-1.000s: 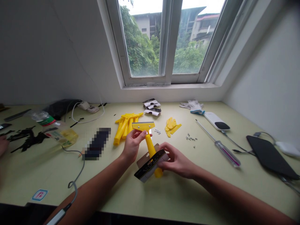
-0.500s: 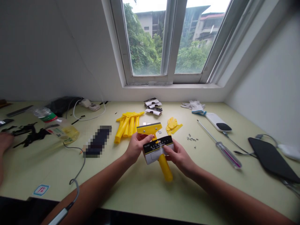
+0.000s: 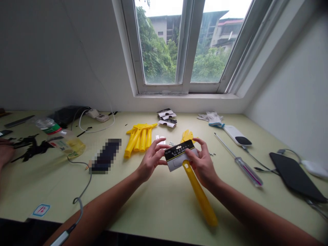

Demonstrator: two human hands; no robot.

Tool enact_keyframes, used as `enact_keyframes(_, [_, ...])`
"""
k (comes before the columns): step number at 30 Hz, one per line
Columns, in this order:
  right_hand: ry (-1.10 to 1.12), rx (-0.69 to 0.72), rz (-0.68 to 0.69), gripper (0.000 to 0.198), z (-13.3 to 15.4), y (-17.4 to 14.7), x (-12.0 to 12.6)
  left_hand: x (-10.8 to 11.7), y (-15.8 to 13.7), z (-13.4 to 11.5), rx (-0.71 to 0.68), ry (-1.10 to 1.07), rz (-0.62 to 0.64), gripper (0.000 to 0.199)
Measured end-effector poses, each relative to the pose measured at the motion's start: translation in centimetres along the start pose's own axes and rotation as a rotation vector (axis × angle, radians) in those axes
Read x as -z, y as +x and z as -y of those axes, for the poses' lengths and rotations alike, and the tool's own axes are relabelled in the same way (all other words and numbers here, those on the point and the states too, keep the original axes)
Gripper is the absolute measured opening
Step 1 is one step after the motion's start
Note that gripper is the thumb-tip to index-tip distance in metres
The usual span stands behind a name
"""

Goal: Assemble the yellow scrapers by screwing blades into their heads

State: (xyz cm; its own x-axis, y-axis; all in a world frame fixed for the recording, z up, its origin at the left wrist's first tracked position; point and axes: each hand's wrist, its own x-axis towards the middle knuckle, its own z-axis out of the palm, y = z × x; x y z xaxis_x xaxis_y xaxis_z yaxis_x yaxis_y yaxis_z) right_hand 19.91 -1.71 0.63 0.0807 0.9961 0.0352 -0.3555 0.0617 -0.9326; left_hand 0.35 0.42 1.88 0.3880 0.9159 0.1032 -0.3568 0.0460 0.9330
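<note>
A black-and-white printed card sleeve (image 3: 175, 163) is in my right hand (image 3: 203, 164), with the thumb on its front and the fingers behind. From under the sleeve a yellow scraper (image 3: 201, 194) slants down to the lower right. Its head is hidden behind or inside the sleeve; I cannot tell which. My left hand (image 3: 151, 159) is at the sleeve's left edge, fingers spread, the tips close to or touching it. Beyond my hands lie several yellow scraper handles (image 3: 140, 136), yellow plates (image 3: 187, 136) and small screws (image 3: 172, 143).
More card sleeves (image 3: 167, 118) are stacked near the window wall. On the right are a screwdriver (image 3: 247, 171), gloves (image 3: 212, 118), a white device (image 3: 237, 135) and a black phone (image 3: 297, 176). A bottle (image 3: 64, 143) lies left, near another person's hand (image 3: 6, 152).
The scraper's head has gone out of sight at the sleeve, and its handle has swung to the lower right. My left hand has let go of the scraper and spread its fingers.
</note>
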Motion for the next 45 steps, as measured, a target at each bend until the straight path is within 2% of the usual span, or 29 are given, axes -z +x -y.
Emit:
enact_keyframes(2, [-0.011,0.005,-0.009,0.064,0.2,0.4,-0.3,-0.2,-0.1,0.2,0.029,0.076,0.043,0.049])
enact_keyframes(4, [-0.031,-0.024,0.024,0.062,0.4,0.9,-0.3,-0.3,0.0,0.4,0.038,0.142,0.039,0.042])
enact_keyframes(7, [-0.094,-0.155,0.206,0.053,0.9,1.6,0.0,0.0,0.3,0.5,-0.047,0.192,-0.087,0.029])
enact_keyframes(10, [-0.178,-0.242,0.371,0.043,1.1,1.9,0.6,0.6,0.7,0.4,-0.105,0.226,-0.158,0.028])
enact_keyframes(14, [-0.238,-0.216,0.389,0.039,1.1,2.2,1.0,0.7,0.7,0.3,-0.083,0.265,-0.111,0.031])
enact_keyframes(16, [-0.27,-0.191,0.38,0.039,1.6,3.1,1.6,0.5,0.6,0.4,-0.093,0.253,-0.108,0.041])
enact_keyframes(19, [-0.357,-0.085,0.215,0.039,3.5,6.3,3.6,0.4,0.6,0.5,-0.114,0.273,-0.14,0.05])
enact_keyframes(22, [-0.554,-0.047,-0.117,0.035,5.9,11.6,6.7,0.5,0.5,0.9,-0.106,0.332,-0.145,0.039])
enact_keyframes(23, [-0.591,-0.054,-0.184,0.031,6.6,13.5,7.7,0.5,0.5,1.1,-0.096,0.346,-0.134,0.036])
enact_keyframes(27, [-0.702,-0.105,-0.325,0.026,7.6,19.7,10.2,0.4,0.4,1.7,-0.068,0.389,-0.077,0.029])
enact_keyframes(32, [-0.799,-0.233,-0.358,0.033,5.6,23.1,9.8,0.4,0.4,2.1,-0.049,0.436,-0.049,0.027])
enact_keyframes(36, [-0.882,-0.208,-0.421,0.035,5.2,23.8,8.9,0.5,0.4,2.2,-0.02,0.44,-0.027,0.027])
enact_keyframes(40, [-1.02,0.03,-0.492,0.053,6.4,23.2,7.9,0.5,0.3,2.3,-0.024,0.451,-0.031,0.029])
enact_keyframes(42, [-1.062,0.149,-0.439,0.046,7.2,21.7,6.8,0.5,0.2,2.4,-0.019,0.466,-0.028,0.029])
enact_keyframes(44, [-1.05,0.229,-0.287,0.027,8.2,18.7,5.0,0.4,0.2,2.6,-0.008,0.487,-0.013,0.029])
enact_keyframes(45, [-1.014,0.271,-0.167,0.021,9.0,16.5,3.9,0.3,0.2,2.6,-0.008,0.502,0.002,0.029])
